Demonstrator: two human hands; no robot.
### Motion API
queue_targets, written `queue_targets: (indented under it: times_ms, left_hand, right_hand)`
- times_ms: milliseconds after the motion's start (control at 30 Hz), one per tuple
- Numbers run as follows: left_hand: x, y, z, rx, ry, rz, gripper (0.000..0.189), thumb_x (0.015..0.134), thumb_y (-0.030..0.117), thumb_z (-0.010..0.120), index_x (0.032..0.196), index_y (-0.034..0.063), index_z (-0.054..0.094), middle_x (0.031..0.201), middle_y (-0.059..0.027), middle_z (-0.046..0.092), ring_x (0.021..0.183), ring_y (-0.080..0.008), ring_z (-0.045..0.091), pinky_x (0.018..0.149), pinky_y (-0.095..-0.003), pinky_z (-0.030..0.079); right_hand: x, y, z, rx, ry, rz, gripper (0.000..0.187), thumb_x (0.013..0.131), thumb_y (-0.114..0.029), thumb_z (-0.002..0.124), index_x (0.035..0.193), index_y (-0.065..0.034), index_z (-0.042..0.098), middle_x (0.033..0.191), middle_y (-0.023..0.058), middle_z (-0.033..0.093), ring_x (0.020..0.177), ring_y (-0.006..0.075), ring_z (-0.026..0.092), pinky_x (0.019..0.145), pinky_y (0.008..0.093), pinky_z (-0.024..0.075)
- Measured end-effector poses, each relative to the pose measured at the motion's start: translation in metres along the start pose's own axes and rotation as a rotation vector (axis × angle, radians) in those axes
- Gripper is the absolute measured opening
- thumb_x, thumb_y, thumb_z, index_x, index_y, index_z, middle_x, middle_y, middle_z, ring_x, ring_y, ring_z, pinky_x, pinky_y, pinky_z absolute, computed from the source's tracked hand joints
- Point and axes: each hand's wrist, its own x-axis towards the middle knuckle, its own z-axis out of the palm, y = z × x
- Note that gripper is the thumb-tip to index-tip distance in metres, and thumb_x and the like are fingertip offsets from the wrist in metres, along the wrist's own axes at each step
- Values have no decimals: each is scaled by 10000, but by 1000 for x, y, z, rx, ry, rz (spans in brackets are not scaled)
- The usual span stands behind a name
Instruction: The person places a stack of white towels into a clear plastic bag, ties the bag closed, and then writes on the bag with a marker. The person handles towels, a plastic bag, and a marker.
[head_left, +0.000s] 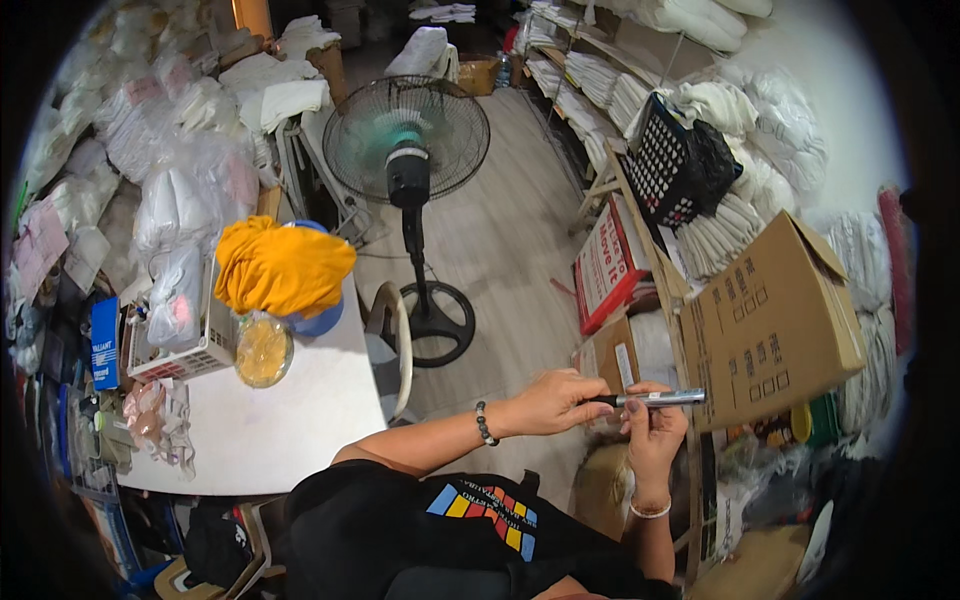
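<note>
A marker pen (666, 398) with a silver barrel and a black end lies level between my two hands. The fingers of my left hand (553, 400) pinch its black end; a dark bead bracelet circles that wrist. My right hand (651, 435) grips the silver barrel between thumb and fingers. The pen's far tip overlaps the near edge of a brown cardboard box (772, 330) in view; whether they touch, I cannot tell. Printed lettering and small check squares mark the box's side, which rests tilted on the shelving at my right.
A standing fan (409, 169) stands on the floor ahead. On the left, a white table (255, 427) bears a plastic basket (217, 345), a yellow cloth (281, 266) over a blue tub, and a round yellow item (264, 351). A wooden shelf frame (694, 480) runs along my right.
</note>
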Motion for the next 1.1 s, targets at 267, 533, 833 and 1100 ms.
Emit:
queue_targets:
  times_ms: [267,533,833,1100]
  left_hand:
    - [112,-79,-3,-55,91,-66,260,1072,276,562,979,37,602,739,-46,569,689,-179,544,665,-335,462]
    - [216,-133,-56,-69,190,-255,401,1102,373,485,932,28,599,747,-23,569,681,-119,551,646,-280,469]
    - [295,-287,-188,-167,429,-242,341,1028,335,654,1007,-4,675,840,-30,663,702,-84,589,667,-250,500]
    - [418,-421,-335,-137,442,-78,281,940,260,770,995,-14,744,929,-82,720,721,-111,634,643,-267,517]
  right_hand:
    - [158,51,-49,24,-196,-99,99,1013,-106,651,1041,-11,645,772,-15,599,605,27,504,549,192,407]
    - [336,74,-57,264,-495,-188,124,1016,-111,660,1081,-6,652,800,-23,598,604,13,482,544,176,375]
    - [556,130,14,533,-389,-306,213,1012,-170,685,1072,28,637,775,12,584,579,29,483,527,175,415]
    - [751,170,112,519,-391,-351,190,1019,-170,668,1012,19,654,964,70,680,608,34,543,528,185,453]
